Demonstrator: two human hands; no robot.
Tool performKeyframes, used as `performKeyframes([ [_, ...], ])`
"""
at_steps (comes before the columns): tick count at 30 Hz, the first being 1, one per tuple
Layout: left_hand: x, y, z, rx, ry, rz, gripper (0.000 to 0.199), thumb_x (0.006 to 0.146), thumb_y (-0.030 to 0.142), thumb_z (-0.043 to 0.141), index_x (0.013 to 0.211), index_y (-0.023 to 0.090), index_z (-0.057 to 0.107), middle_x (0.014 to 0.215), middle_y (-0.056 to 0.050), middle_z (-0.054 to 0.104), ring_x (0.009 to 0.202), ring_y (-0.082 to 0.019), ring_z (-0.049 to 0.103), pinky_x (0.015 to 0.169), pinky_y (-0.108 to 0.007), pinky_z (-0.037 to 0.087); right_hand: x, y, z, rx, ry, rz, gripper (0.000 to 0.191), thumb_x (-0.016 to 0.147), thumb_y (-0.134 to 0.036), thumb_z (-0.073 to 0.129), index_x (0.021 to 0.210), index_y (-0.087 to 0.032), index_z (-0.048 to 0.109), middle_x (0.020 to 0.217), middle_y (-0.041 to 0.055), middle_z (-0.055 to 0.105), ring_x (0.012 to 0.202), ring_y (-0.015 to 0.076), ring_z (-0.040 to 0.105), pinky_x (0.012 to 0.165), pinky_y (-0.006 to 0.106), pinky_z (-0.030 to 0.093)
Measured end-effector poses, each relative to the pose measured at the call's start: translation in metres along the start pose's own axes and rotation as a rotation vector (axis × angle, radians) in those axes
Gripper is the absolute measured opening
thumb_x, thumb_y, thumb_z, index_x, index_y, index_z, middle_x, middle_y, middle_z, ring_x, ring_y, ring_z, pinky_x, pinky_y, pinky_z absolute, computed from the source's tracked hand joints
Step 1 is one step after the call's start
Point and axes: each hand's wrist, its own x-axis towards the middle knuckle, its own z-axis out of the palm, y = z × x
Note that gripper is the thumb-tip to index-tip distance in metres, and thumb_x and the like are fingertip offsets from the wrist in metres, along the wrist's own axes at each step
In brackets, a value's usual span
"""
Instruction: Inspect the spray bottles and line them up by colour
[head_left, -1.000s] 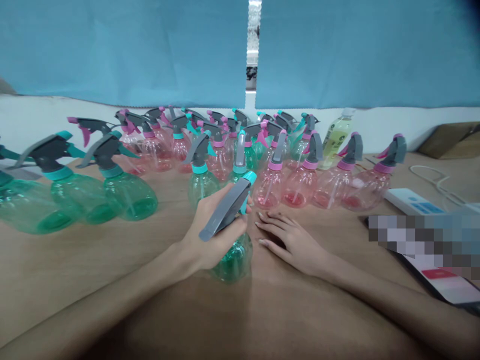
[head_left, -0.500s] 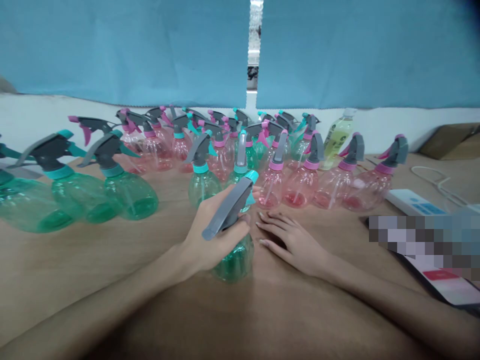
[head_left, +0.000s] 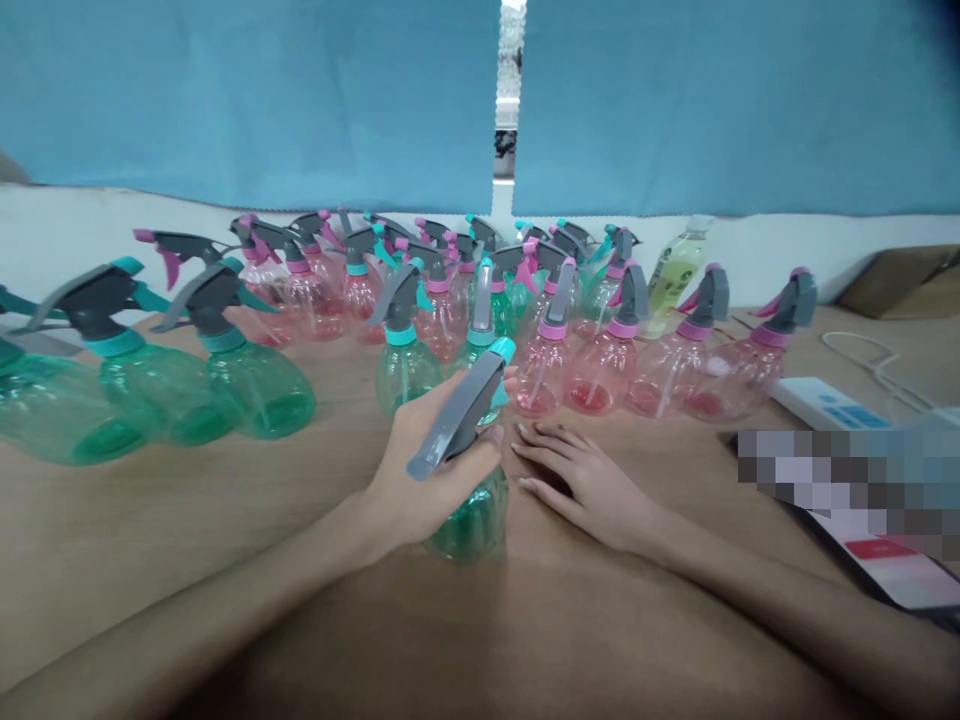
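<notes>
head | left hand wrapped round green sprayer near its neck, front centre | right hand resting beside it on table, loosely spread, holding nothing | sprayer likely light, stiff, slick; best held at neck | others: three left greens, two centre greens, four front pinks; back cluster too overlapped to count

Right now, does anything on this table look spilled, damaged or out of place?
No spill or damage shows. The odd one out is the labelled bottle behind the pink spray bottles on the right: it shows none of their trigger heads. It looks tilted, though the lens may cause that.
</notes>
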Motion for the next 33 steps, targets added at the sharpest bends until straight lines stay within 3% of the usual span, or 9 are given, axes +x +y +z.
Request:
performKeyframes([
  [9, 0.0, -0.0004, -0.0007, 0.04, -0.011, -0.016, 0.012, 0.078, 0.022, 0.052, 0.09, 0.023, 0.053, 0.071, 0.003, 0.054, 0.055, -0.012, 0.049, 0.055, -0.027, 0.042, 0.0005, -0.0002, -0.0011, 0.018, 0.006, -0.007, 0.044, 0.093, -0.042, 0.045, 0.132, -0.023, 0.051, 0.137, 0.006, 0.052, 0.13, 0.0257, 0.042, 0.108, 0.051, 0.032],
  [24, 0.0013, 0.0032, -0.001, 0.018, -0.021, -0.04, 0.01, 0.076, 0.023, 0.052, 0.086, 0.023, 0.05, 0.069, 0.003, 0.052, 0.052, -0.012, 0.044, 0.052, -0.026, 0.039, 0.0002, -0.0009, -0.0012, -0.004, -0.011, 0.005, 0.045, 0.094, -0.043, 0.044, 0.132, -0.021, 0.05, 0.138, 0.0066, 0.051, 0.131, 0.0253, 0.042, 0.108, 0.051, 0.032],
  [33, 0.0009, 0.0032, -0.0015, 0.03, -0.015, -0.042, 0.009, 0.075, 0.022, 0.052, 0.084, 0.023, 0.052, 0.07, 0.002, 0.055, 0.055, -0.014, 0.049, 0.054, -0.029, 0.041, -0.0002, -0.0003, -0.0004, 0.016, 0.017, 0.0, 0.043, 0.093, -0.042, 0.045, 0.131, -0.023, 0.051, 0.137, 0.0062, 0.052, 0.13, 0.026, 0.042, 0.108, 0.053, 0.032],
])
